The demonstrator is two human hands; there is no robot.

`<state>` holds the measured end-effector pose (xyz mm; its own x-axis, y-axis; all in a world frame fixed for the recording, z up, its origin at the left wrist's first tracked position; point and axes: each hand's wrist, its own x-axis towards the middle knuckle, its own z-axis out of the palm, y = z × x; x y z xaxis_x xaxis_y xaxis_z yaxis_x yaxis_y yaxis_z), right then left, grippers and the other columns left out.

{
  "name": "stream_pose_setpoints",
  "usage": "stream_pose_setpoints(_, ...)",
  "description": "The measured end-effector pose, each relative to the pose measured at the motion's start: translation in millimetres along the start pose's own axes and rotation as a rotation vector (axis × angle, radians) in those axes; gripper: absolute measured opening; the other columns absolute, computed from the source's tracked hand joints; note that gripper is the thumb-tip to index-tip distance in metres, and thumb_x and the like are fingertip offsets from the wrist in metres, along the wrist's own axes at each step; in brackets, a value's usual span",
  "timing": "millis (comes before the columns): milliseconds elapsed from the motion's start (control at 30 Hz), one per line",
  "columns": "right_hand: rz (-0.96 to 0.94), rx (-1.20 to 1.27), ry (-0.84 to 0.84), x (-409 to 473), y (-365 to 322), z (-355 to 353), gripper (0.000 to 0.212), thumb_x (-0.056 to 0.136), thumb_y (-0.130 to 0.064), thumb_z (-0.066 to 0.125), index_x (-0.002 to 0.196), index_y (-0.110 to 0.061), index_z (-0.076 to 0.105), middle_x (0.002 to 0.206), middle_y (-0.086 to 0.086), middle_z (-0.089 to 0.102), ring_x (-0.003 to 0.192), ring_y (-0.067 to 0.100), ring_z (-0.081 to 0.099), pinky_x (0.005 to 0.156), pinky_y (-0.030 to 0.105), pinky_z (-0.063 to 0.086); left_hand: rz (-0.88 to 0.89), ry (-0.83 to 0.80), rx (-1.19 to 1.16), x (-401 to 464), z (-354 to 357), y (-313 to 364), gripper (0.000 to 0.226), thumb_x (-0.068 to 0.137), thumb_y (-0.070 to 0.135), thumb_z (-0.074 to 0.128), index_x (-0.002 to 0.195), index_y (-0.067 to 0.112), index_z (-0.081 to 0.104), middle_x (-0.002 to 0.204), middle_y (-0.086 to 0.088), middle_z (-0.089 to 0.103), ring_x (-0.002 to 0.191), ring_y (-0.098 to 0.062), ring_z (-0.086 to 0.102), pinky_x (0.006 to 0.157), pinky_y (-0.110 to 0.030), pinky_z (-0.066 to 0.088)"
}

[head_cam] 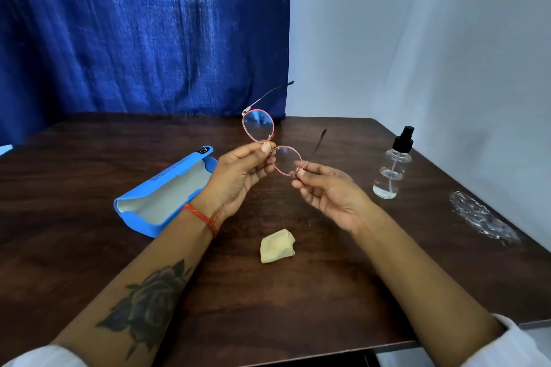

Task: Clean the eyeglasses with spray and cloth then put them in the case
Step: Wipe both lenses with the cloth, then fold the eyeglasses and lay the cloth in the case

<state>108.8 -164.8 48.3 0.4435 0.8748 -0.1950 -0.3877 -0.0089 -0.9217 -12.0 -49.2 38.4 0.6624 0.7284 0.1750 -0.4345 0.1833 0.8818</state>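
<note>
Glasses point(272, 143) held up in the air over the middle of the table point(343, 262), both temples unfolded, frame tilted w/ one lens higher than the other. Left hand point(238, 179) pinches the bridge btwn thumb and fingers; right hand point(328, 191) pinches the lower lens's outer rim at the hinge, other fingers loose. Blue case point(167, 194) lies open toward the table's left edge, just beside the left wrist. Folded yellow cloth point(277, 246) on the table nearer the front edge, below the hands. Spray bottle point(392, 167) upright near the right edge, black cap on.
</note>
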Motion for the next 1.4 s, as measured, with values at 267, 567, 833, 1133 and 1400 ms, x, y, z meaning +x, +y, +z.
stream_pose_setpoints(267, -0.197, -0.067, 0.185, 7.1, -6.0, -20.2, 0.017, 0.086, 0.0, 0.06, 0.099, -0.008, 0.067, 0.069, 0.002, 0.071, 0.058, 0.007, 0.066, 0.054, 0.015, 0.054, -0.139, -0.035, 0.096, 0.9, 0.8, -0.1, 0.025, 0.08, 0.023, 0.06, 0.102, 0.012, 0.065, 0.097, -0.003, 0.066, 0.086, -0.012, 0.062, 0.076, -0.026, 0.057)
stream_pose_setpoints(567, -0.409, -0.155, 0.256, 8.2, -2.5, -23.3, 0.038, 0.082, 0.005, 0.064, 0.116, -0.011, 0.058, 0.068, 0.002, 0.069, 0.057, 0.005, 0.062, 0.055, 0.016, 0.053, -0.071, 0.146, 0.15, 7.0, -15.7, 9.2, 0.018, 0.091, 0.024, 0.051, 0.098, 0.018, 0.067, 0.079, 0.004, 0.063, 0.074, -0.005, 0.058, 0.068, -0.018, 0.056)
stream_pose_setpoints(833, -0.72, -0.576, 0.23, 9.1, -3.9, -28.2, 0.041, 0.082, -0.002, 0.066, 0.102, -0.037, 0.065, 0.071, -0.008, 0.069, 0.069, 0.007, 0.064, 0.076, 0.028, 0.055, -0.077, 0.154, 0.237, 4.7, -19.7, 14.6, 0.014, 0.088, 0.019, 0.057, 0.094, 0.022, 0.069, 0.08, 0.007, 0.063, 0.071, -0.003, 0.054, 0.062, -0.015, 0.052)
stream_pose_setpoints(1133, -0.89, -0.851, 0.168, 13.0, -2.7, -39.2, 0.029, 0.084, 0.0, 0.064, 0.1, -0.024, 0.069, 0.085, -0.016, 0.067, 0.079, -0.003, 0.063, 0.075, 0.016, 0.05, -0.133, 0.025, 0.296, 0.8, -21.1, 26.4, 0.014, 0.086, 0.02, 0.057, 0.088, 0.022, 0.071, 0.069, 0.012, 0.065, 0.058, -0.001, 0.046, 0.057, -0.015, 0.048)
stream_pose_setpoints(1400, -0.791, -0.898, 0.132, 15.6, -5.3, -48.4, 0.028, 0.084, -0.002, 0.064, 0.105, -0.02, 0.068, 0.09, -0.006, 0.068, 0.079, -0.003, 0.063, 0.08, 0.015, 0.051, -0.093, -0.145, 0.617, -3.0, -26.0, 27.9, 0.021, 0.083, 0.004, 0.059, 0.079, 0.02, 0.072, 0.06, 0.007, 0.068, 0.055, 0.0, 0.057, 0.056, -0.013, 0.051)
